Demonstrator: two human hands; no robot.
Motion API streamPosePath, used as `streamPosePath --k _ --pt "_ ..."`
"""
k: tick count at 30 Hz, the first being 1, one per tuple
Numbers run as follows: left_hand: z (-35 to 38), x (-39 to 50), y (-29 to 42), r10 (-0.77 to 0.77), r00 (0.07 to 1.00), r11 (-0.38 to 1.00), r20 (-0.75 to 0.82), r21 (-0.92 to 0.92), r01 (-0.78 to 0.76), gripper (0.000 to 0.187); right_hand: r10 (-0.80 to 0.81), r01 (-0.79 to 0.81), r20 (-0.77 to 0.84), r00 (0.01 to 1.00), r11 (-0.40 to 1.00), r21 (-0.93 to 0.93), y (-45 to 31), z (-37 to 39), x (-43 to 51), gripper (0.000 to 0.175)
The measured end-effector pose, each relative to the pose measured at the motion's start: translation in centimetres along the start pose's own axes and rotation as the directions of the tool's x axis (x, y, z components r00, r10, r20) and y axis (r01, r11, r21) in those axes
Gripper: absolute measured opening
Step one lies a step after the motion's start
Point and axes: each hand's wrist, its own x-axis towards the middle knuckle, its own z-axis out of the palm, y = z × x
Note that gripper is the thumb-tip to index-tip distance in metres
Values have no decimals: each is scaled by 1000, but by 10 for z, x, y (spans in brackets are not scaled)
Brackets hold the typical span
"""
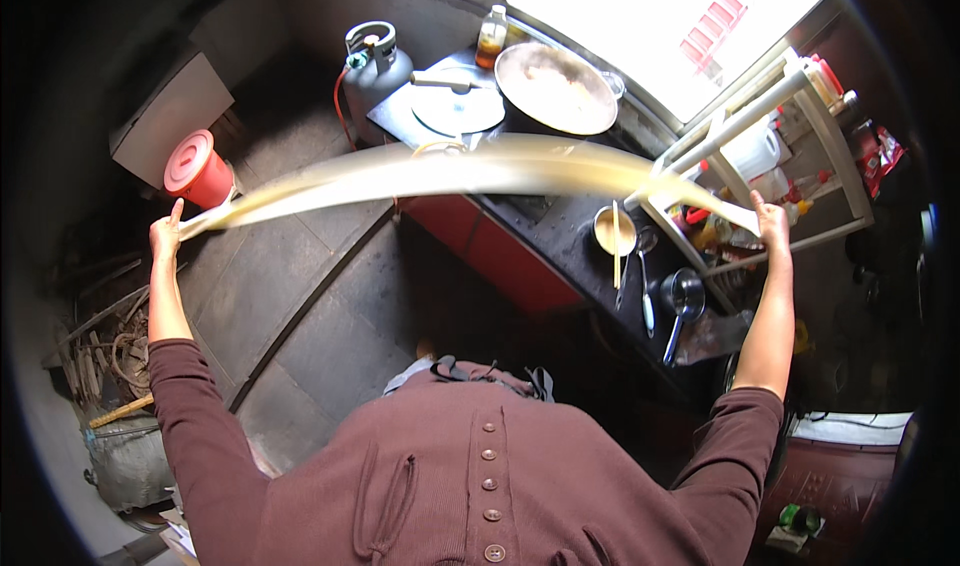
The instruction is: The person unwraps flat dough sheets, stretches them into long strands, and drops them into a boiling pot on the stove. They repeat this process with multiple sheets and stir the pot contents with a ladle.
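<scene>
A long, pale strip of stretched dough (465, 174) spans the air between my hands, blurred along its middle. My left hand (166, 234) is closed on one end at far left, thumb up, near a red lidded bucket (196, 167). At far right, my right hand (772, 224) pinches the other end in front of a shelf rack (750, 130). The middle of the strip passes in front of a dark counter (517, 228). Behind it stand a wide steaming pan (556, 89) and a round lid (457, 109).
A gas cylinder (375, 63) stands left of the counter, its red hose hanging down. Along the counter's right part are a bowl with chopsticks (615, 232), a ladle (646, 296) and a small saucepan (682, 296). A bottle (491, 37) stands by the window. Firewood (112, 356) lies at left.
</scene>
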Motion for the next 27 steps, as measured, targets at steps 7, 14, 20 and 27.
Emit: streamPosePath --k 7,14,20,27 --pt "35 3 -15 99 987 919 124 369 -138 68 -178 186 -133 975 981 49 -57 -21 -26 66" --pt "135 -84 -47 253 854 577 454 638 -510 53 -869 729 -443 222 449 -516 -255 -64 -46 56" --pt "175 -192 -18 -292 911 897 291 415 155 51 -836 922 -398 378 377 83 -457 -74 -128 28" --pt "173 -242 39 43 683 946 729 190 -262 41 -925 924 -246 290 204 324 -527 -85 -206 53"
